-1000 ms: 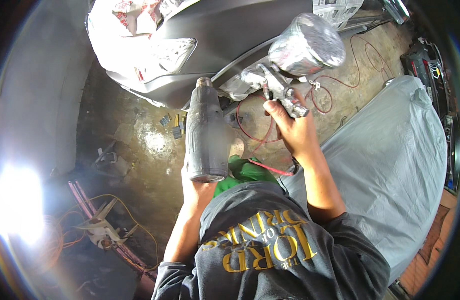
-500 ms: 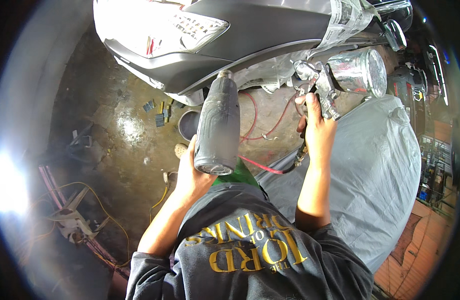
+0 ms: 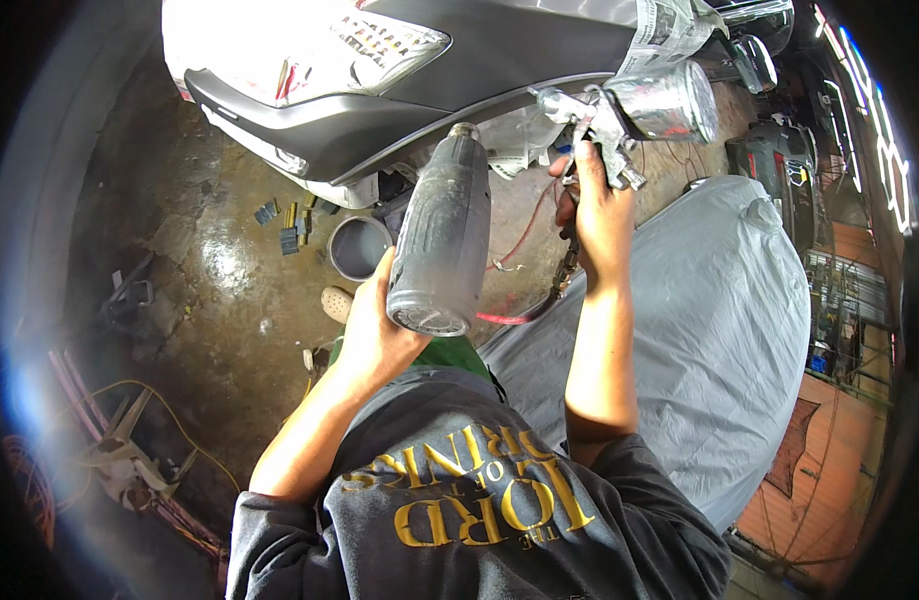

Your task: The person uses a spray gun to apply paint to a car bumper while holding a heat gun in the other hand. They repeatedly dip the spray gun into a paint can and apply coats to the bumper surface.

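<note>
My left hand [image 3: 370, 330] is closed round a grey-black heat gun [image 3: 440, 225]. Its metal nozzle points away from me at the car's lower edge; the handle is hidden below the body. In my right hand [image 3: 602, 225] is a metal spray gun [image 3: 608, 140], gripped by its handle with my thumb at the back. The gun is tilted, with its silver paint cup [image 3: 665, 105] out to the right and its nozzle to the left. A dark and red air hose [image 3: 520, 318] runs from the bottom of its handle. In front of both hands is a grey car bumper [image 3: 320, 135].
Newspaper masking [image 3: 675, 30] covers part of the car. A grey bucket [image 3: 360, 248] and small sanding blocks [image 3: 290, 240] are on the wet-looking floor. A grey sheet [image 3: 670, 360] drapes something at my right. At left are a yellow cord [image 3: 185, 390] and a stand [image 3: 135, 450].
My right hand has brought the spray gun left and a little farther up, closer to the heat gun. The whole view has shifted slightly to the right. Both hands keep their grips.
</note>
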Action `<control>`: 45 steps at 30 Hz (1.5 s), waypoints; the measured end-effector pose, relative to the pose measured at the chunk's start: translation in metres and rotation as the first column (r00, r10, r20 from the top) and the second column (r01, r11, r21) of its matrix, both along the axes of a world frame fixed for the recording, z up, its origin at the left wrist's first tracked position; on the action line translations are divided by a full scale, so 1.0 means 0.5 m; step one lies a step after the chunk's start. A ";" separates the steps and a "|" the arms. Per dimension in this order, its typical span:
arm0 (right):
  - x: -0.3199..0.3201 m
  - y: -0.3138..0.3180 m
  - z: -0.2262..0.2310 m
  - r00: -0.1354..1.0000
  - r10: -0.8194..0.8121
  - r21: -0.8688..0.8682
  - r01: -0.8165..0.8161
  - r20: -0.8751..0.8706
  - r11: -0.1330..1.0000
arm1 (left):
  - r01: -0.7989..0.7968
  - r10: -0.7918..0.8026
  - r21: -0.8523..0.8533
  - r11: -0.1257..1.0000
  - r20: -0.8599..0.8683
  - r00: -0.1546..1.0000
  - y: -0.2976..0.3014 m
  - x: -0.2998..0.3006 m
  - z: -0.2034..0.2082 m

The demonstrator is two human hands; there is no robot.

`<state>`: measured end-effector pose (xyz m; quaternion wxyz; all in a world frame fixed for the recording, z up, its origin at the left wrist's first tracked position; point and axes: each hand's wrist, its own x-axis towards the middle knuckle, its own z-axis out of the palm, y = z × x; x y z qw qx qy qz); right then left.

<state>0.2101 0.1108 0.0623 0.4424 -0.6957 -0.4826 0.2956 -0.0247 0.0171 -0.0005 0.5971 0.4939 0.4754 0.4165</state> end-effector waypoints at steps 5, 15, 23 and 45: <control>0.031 -0.029 0.006 0.989 -0.145 0.020 0.144 0.026 0.989 | -0.002 0.003 -0.027 1.000 0.035 0.999 -0.010 -0.014 -0.009; 0.013 -0.062 -0.016 0.979 -0.148 0.015 0.147 0.140 0.989 | -0.057 0.057 -0.011 0.998 -0.010 0.998 -0.038 -0.039 -0.017; -0.083 -0.078 -0.066 0.978 0.169 -0.196 -0.144 0.119 0.970 | -0.107 0.107 -0.077 0.991 -0.002 0.994 -0.057 -0.067 -0.071; -0.204 -0.036 -0.126 0.955 0.276 -0.202 -0.294 -0.112 0.934 | -0.206 0.188 -0.188 0.960 -0.110 0.976 -0.090 -0.110 -0.120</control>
